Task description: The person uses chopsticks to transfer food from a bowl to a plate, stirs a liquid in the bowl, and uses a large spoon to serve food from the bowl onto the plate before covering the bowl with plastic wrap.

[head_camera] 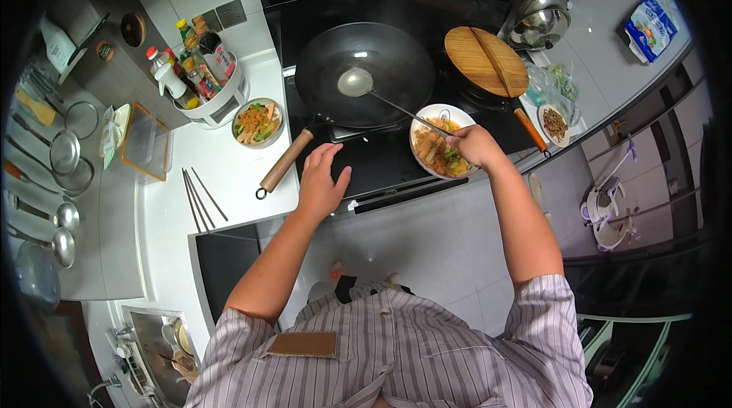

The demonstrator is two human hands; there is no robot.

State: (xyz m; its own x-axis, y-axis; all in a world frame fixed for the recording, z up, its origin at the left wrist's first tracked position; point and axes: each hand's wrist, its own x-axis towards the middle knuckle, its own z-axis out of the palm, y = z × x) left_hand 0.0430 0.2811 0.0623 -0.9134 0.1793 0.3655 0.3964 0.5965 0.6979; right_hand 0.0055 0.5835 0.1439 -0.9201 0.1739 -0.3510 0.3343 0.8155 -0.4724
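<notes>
My right hand (476,146) is closed around the handle of a metal ladle (355,82), whose bowl is over the inside of a black wok (320,93) on the cooktop. Beneath my right hand and the ladle's handle, a white bowl (416,122) holds noodles or similar food with minced topping, greens and broth. My left hand (323,174) is empty with fingers apart, just right of the wok's wooden handle (286,161). A smaller bowl (277,136) of greens and minced topping stands on the white counter, left of the wok.
A pan with a round wooden lid (486,59) sits at the right burner, its orange handle (530,129) reaching the front edge. Chopsticks (197,199) lie on the left counter, near a rack (220,105) of bottles. A small dish (553,125) of brown food stands at right.
</notes>
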